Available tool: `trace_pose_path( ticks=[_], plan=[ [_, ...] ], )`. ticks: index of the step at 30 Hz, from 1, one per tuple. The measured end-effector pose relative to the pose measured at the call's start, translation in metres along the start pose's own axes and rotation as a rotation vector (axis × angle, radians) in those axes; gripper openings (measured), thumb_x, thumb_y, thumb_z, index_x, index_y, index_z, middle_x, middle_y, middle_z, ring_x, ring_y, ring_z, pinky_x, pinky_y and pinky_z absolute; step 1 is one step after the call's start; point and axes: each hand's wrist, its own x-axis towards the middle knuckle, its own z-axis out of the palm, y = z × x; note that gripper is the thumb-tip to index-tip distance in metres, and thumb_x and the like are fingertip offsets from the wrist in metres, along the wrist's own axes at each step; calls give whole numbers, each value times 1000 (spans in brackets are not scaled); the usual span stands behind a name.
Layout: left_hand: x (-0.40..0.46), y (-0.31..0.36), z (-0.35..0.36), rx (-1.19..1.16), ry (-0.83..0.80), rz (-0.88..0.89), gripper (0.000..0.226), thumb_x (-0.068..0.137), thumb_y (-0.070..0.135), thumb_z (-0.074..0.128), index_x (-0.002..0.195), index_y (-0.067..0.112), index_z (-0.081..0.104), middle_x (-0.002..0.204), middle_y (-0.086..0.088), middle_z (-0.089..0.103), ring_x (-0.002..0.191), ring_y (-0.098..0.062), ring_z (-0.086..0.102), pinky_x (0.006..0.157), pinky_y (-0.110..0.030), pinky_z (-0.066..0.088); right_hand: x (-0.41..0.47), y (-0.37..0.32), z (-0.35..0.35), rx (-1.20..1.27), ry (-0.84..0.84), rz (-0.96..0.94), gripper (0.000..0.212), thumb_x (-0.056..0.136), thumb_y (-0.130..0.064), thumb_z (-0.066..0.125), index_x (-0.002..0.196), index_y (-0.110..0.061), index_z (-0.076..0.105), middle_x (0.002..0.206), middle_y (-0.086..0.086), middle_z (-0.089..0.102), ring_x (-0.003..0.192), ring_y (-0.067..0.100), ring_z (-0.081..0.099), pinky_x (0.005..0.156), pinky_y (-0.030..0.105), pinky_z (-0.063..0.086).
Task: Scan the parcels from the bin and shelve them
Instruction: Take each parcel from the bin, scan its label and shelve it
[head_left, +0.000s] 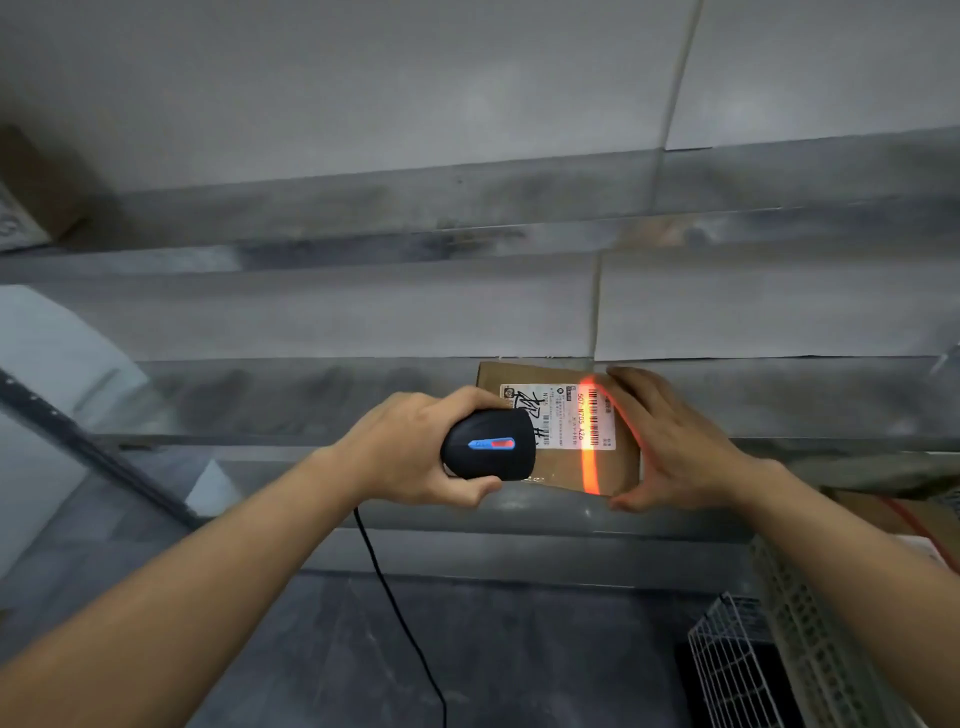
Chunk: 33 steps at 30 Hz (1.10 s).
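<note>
The black scanner (488, 444) is gripped in the left hand (415, 452) and aimed at the parcel (561, 467), which is clasped by its 3 o'clock edge in the right hand (675, 447) before the shelf (260, 395), left bare toward 9 o'clock.

Dim grey room with one bright orange stripe.
The light is soft and weak. A glowing orange line (589, 457) from the scanner (488, 447) falls across the parcel (563, 472) and its label (563, 415), and paints the edge of the right hand (675, 441). The shelves (363, 395) look smeared and blurry. Straight lines bend near the edges.
</note>
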Motion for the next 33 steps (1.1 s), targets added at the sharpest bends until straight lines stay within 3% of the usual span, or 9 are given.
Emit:
trace_pose_path(
  ticks=[8,17,28,33],
  plan=[
    [-52,-37,-28,52,69,-40,71,71,61,69,134,36,47,100,13,76,76,-15,72,64,-34,58,37,-43,10,44,-5,-52,141,51,-81,73,159,-24,3,163,1,7,151,23,11,114,43,41],
    [-133,-111,-78,80,51,-88,70,72,64,68,133,40,45,97,15,74,73,-10,70,64,-33,58,86,-130,11,-28,7,-105,142,54,-83,71,161,-21,1,164,3,7,151,25,10,122,42,26],
    [-219,-190,-119,76,71,-91,71,75,65,68,135,35,47,100,15,73,75,-6,69,67,-29,58,148,-238,28,-56,-2,-113,142,54,-87,67,161,-22,-1,165,0,3,152,23,8,113,46,44],
    [-250,-215,-136,26,136,-88,72,75,58,74,137,35,47,101,15,72,75,-6,69,64,-26,56,169,-270,30,-31,41,-136,144,54,-87,69,162,-23,-1,166,-1,4,152,22,9,116,45,40]
  ],
)
